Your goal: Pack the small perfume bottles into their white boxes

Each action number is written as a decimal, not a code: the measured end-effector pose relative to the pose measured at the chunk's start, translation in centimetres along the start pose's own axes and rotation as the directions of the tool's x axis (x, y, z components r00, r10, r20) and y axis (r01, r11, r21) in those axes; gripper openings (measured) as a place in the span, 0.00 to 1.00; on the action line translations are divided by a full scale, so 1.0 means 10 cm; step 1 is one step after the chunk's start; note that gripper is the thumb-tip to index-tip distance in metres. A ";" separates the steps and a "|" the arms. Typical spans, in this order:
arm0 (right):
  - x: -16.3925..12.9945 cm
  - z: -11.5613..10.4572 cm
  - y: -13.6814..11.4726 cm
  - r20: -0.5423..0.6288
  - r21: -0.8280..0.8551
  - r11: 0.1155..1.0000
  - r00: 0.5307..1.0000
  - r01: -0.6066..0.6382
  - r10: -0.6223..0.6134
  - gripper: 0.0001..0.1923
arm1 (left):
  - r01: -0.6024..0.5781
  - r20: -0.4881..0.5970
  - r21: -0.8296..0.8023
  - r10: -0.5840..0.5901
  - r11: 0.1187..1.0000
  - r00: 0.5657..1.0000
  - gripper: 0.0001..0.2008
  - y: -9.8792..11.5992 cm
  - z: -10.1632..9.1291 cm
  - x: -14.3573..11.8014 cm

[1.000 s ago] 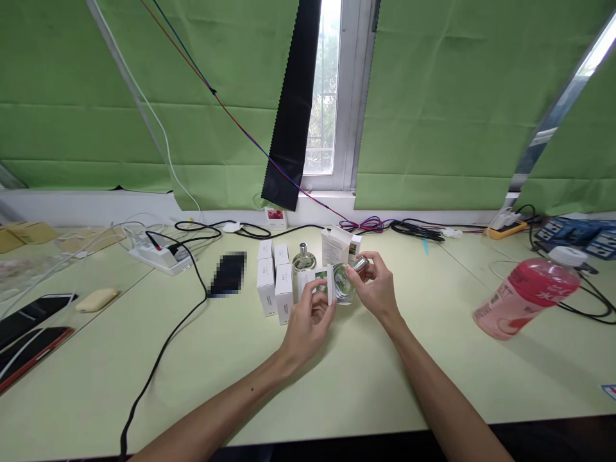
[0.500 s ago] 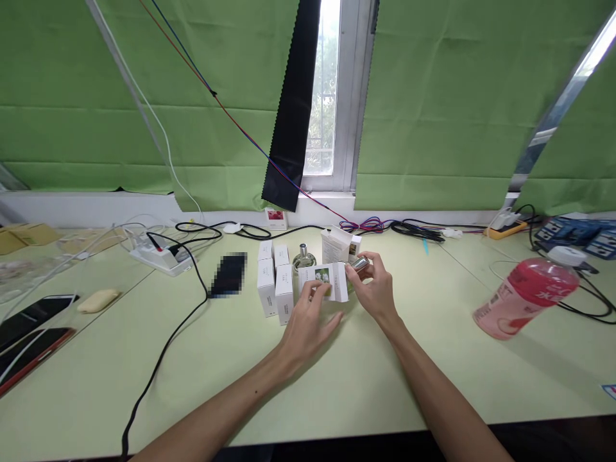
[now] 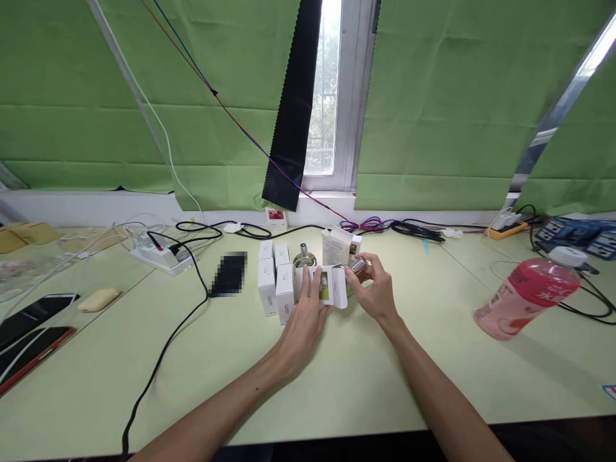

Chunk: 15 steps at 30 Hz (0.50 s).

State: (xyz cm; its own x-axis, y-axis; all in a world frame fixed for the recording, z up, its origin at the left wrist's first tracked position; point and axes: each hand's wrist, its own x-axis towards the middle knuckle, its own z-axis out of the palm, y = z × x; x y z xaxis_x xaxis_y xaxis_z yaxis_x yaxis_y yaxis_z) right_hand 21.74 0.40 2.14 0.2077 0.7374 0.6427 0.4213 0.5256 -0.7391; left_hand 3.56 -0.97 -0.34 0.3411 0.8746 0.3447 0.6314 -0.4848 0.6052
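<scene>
Head view: the left hand [image 3: 304,322] lies over a small white carton [image 3: 323,287] with a green flower picture on its face, fingers stretched along the carton's front and touching it, so the hand is spread rather than closed around it. The carton stands near the middle of the table [image 3: 240,372], well back from the near edge. The right hand [image 3: 376,289] is pinched shut on a small perfume bottle [image 3: 355,273], thumb and fingers closed at its silver cap; the glass body is mostly hidden behind the carton (only the cap end shows clearly). Bottle and carton are just beside each other, and I cannot tell whether they touch.

Just left of the carton stand four closed white boxes [image 3: 274,282] in a tight block. Behind the carton is a second perfume bottle [image 3: 304,258], upright, and an opened white box [image 3: 337,245] toward the far edge. Left of the boxes lies a dark phone [image 3: 230,274], then a black cable [image 3: 163,350] running to the near edge and a white power strip [image 3: 156,255]. A pink drinking bottle [image 3: 527,292] stands tilted toward the right edge.
</scene>
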 end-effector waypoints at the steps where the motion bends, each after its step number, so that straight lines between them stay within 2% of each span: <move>1: 0.00 0.00 0.00 0.001 0.002 1.000 1.000 0.007 -0.007 0.14 | -0.004 0.000 0.000 0.004 1.000 1.000 0.39 0.00 0.00 0.00; 9: -0.01 -0.04 -0.02 -0.067 -0.006 0.998 0.996 0.064 -0.065 0.13 | -0.069 -0.059 -0.010 0.068 0.998 0.996 0.37 0.06 -0.06 0.02; 15: 0.00 -0.10 -0.05 -0.129 0.021 0.998 0.990 0.065 -0.062 0.12 | -0.095 -0.073 -0.040 0.091 0.995 0.993 0.39 0.12 -0.06 0.01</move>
State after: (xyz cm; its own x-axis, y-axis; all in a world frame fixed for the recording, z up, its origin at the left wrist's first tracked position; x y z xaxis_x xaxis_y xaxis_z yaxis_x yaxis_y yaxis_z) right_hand 22.41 -0.22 2.69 0.2929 0.6427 0.7079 0.4151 0.5815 -0.6997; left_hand 3.96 -1.51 0.81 0.3457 0.8234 0.4500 0.5678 -0.5654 0.5983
